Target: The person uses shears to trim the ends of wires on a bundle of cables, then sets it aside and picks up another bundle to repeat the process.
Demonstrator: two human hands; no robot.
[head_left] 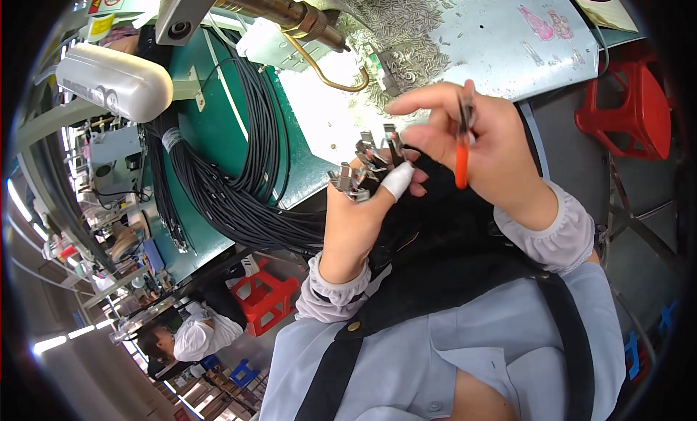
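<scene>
My left hand (357, 216) is closed around several black cables that end in metal connectors (351, 180) with small coloured wires showing. White tape or a finger cover (398, 181) wraps its thumb. Just to the right, my right hand (508, 148) has an orange-handled hand tool (462, 165) tucked in its curled fingers; the tool's metal end is blurred, so its exact kind is unclear. The right thumb and forefinger are apart, close to the connector nearest them. Whether they touch it cannot be made out.
A heap of small metal pieces (417, 47) covers part of the pale work surface (494, 58). A machine nozzle (319, 29) and a bent brass tube (327, 76) hang over it. Black cable bundles (218, 196) lie at left. Red stools (632, 108) and a seated person (196, 334) are farther off.
</scene>
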